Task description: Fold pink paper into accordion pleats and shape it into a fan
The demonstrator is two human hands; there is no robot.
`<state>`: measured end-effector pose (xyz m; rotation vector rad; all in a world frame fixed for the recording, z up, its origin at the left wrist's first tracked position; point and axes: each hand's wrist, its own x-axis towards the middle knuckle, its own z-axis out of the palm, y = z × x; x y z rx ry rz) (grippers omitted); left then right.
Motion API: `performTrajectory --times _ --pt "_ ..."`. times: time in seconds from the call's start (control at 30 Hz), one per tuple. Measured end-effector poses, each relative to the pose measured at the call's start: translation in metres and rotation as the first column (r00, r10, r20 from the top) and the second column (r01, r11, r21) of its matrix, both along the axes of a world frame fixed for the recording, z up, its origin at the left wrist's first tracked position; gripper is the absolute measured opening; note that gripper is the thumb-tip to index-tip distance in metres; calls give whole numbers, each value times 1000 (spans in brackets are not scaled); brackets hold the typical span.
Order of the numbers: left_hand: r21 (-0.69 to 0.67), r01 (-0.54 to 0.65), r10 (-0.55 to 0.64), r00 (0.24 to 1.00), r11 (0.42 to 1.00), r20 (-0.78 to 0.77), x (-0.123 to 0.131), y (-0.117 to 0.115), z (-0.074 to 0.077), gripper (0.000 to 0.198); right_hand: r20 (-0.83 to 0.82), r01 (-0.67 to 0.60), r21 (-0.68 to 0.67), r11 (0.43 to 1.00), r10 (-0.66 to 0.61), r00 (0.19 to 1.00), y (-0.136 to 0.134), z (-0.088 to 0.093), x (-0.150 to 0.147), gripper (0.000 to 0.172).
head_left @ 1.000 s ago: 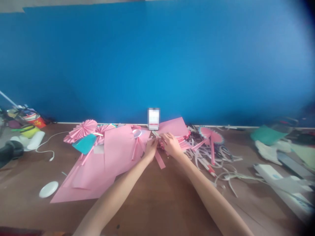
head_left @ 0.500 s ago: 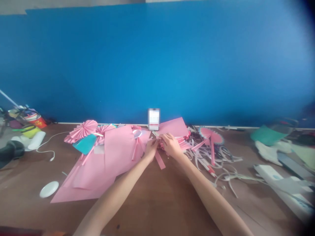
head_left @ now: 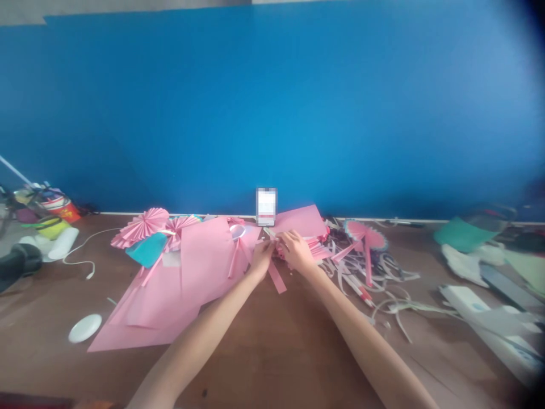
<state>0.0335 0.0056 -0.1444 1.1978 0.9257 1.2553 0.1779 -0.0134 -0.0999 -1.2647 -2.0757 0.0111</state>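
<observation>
My left hand (head_left: pixel 261 258) and my right hand (head_left: pixel 297 251) are close together at the middle of the desk. Both have bent fingers pressed on a piece of pleated pink paper (head_left: pixel 280 251); the fingertips partly hide it. A flat pink strip (head_left: pixel 277 279) sticks out toward me below the hands. More folded pink paper (head_left: pixel 318 250) lies just right of my right hand, in front of a pink sheet (head_left: pixel 300 220). Large pink sheets (head_left: pixel 204 255) spread to the left of my left hand. A phone (head_left: pixel 266 205) with a lit screen stands upright behind the hands.
Pink paper fans (head_left: pixel 147 224) and a teal piece (head_left: pixel 147 250) lie at the left, with a white oval object (head_left: pixel 85 328) nearer. Another fan (head_left: pixel 367 234) sits among tangled cables (head_left: pixel 387 272) at the right. Farther right is a white power strip (head_left: pixel 464 298). A blue panel (head_left: pixel 272 113) stands behind.
Almost nothing differs. Both hands stay in the same place on the pink paper, and the things around them have not moved.
</observation>
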Motion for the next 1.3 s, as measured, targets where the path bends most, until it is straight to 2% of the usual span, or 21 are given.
performTrajectory --times 0.47,0.73,1.3 --pt "11 12 -12 1000 1000 -6 1 1 0 34 49 -18 13 1000 17 999 -1 2 -1 28" --pt "6 -2 2 999 1000 -43 -1 2 -1 35 5 -27 31 999 27 1000 3 -4 0 26" --pt "2 -4 4 999 1000 -39 0 0 1 32 29 -18 47 999 17 999 3 -6 0 29"
